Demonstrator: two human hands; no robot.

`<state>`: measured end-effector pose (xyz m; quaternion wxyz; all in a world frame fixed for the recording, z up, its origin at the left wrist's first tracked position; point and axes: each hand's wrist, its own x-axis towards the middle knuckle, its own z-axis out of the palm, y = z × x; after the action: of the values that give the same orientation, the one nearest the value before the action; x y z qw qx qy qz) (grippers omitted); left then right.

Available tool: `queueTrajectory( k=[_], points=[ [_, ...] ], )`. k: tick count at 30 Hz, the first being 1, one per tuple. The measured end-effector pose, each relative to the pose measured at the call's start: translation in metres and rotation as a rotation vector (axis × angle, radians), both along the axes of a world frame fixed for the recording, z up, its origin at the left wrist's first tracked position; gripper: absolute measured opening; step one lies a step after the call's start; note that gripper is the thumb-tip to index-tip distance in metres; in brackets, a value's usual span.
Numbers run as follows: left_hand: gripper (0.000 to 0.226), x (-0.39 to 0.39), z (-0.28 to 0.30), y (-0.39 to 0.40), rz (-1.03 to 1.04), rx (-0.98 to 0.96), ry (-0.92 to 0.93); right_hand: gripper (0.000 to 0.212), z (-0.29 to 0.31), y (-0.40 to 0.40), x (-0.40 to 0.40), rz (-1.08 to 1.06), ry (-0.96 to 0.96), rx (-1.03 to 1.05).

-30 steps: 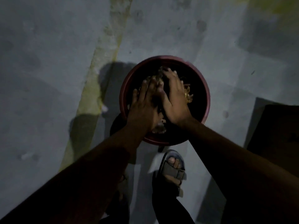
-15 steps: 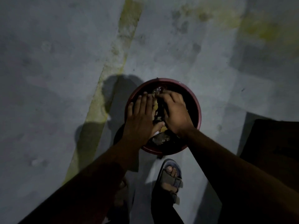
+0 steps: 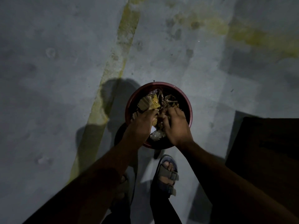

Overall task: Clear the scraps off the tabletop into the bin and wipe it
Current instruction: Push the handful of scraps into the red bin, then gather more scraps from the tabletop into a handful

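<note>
A round dark red bin (image 3: 190, 110) stands on the grey floor below me, filled with dry brown and yellow scraps (image 3: 152, 101) and a bit of clear plastic. Both my hands are over its near half. My left hand (image 3: 140, 125) reaches down with its fingers lying on the scraps, fingertips hidden among them. My right hand (image 3: 177, 126) sits beside it, almost touching, with its fingers curled into the scraps at the middle of the bin.
A dark tabletop corner (image 3: 267, 151) juts in at the right, very dim. My sandaled foot (image 3: 166, 173) stands just in front of the bin. A worn yellow stripe (image 3: 113, 70) crosses the floor to the left.
My hands have drawn back from the far side of the bin to its near half and dropped lower. The scraps once covered by them now lie in plain sight in the bin.
</note>
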<state>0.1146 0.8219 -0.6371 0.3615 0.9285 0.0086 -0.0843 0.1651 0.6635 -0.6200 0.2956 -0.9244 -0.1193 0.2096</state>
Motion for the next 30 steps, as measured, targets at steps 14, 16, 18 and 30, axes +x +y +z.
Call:
queueTrajectory(
  k=[14, 16, 18, 30],
  points=[
    [0.071, -0.028, 0.211, 0.006, -0.077, 0.366, 0.038, 0.056, 0.21, 0.0, -0.027, 0.349, -0.265, -0.211],
    [0.072, -0.037, 0.268, 0.004, -0.119, 0.352, 0.009, 0.058, 0.272, -0.006, -0.042, 0.333, -0.327, -0.194],
    [0.071, -0.053, 0.32, -0.004, -0.181, 0.356, -0.049, 0.06, 0.33, -0.02, -0.064, 0.318, -0.375, -0.206],
    [0.074, -0.141, 0.558, -0.154, -0.808, 0.295, -0.401, 0.058, 0.568, -0.19, -0.301, -0.526, -0.363, -0.397]
  ],
)
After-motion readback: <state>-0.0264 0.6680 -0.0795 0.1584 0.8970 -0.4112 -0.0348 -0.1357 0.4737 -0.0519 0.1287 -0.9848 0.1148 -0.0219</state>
